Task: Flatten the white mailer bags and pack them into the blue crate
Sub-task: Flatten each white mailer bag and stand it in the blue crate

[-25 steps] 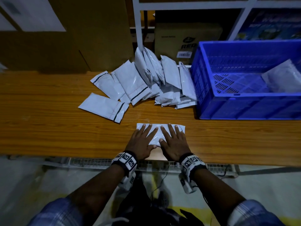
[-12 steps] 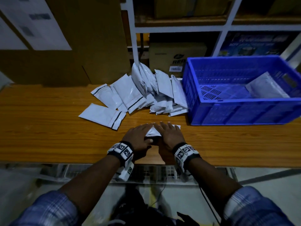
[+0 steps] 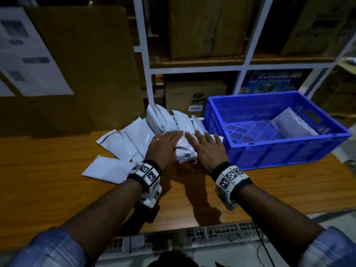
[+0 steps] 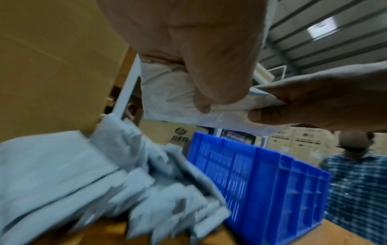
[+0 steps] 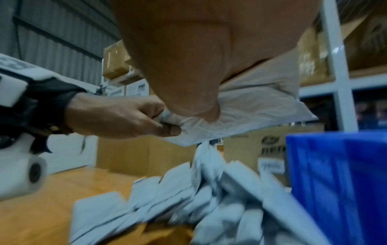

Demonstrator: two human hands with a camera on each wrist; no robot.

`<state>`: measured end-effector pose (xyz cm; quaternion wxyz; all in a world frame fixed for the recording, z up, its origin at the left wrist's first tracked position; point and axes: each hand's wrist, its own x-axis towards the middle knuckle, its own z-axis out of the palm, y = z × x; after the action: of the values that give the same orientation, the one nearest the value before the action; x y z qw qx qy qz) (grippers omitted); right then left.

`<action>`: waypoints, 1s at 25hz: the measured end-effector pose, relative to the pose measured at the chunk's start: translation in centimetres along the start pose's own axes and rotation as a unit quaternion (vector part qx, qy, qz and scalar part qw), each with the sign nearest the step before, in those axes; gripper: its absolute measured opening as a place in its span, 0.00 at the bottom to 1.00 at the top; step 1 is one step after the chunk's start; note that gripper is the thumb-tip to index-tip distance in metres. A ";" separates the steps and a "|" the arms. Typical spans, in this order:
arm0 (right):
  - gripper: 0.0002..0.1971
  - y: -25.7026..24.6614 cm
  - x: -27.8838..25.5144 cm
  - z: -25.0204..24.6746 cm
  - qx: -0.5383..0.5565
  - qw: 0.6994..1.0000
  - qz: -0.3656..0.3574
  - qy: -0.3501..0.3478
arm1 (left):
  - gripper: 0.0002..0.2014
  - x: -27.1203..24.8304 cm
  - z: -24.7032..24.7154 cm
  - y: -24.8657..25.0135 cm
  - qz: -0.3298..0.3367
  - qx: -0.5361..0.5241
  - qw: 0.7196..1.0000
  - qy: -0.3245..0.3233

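Centrally, one white mailer bag (image 3: 185,151) held above the wooden table (image 3: 48,170), left hand (image 3: 163,146) and right hand (image 3: 207,149) each pinching an end, thumbs beneath, its middle mostly hidden, loose mailer pile (image 3: 138,135) blurred in wrist views, blue crate (image 3: 289,151) just right, one bag (image 3: 292,125) inside.

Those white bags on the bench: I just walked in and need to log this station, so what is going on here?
A person is packing white mailer bags into a blue crate. Both hands hold one mailer bag in the air above the loose pile on the wooden bench, beside the crate: the left hand pinches one end, the right hand holds the other. One packed bag already lies in the crate.
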<state>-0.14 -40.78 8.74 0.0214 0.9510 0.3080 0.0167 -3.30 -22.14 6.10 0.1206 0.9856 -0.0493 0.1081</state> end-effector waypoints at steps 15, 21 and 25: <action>0.38 24.9 2.5 -6.1 0.126 0.977 0.161 -0.053 | 0.24 26.1 -1.2 17.3 0.249 0.090 0.964 -0.008; 0.29 37.7 3.9 -4.4 0.174 0.955 0.223 -0.091 | 0.15 36.5 4.9 27.0 0.263 0.085 0.958 -0.075; 0.29 43.7 5.0 -2.8 0.169 0.950 0.221 -0.144 | 0.18 41.4 9.7 31.5 0.276 0.097 0.949 -0.115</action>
<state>29.37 -73.11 13.85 -0.0995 0.9772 0.0821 -0.1685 35.06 -57.89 13.35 -0.0164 0.9462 -0.3221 0.0270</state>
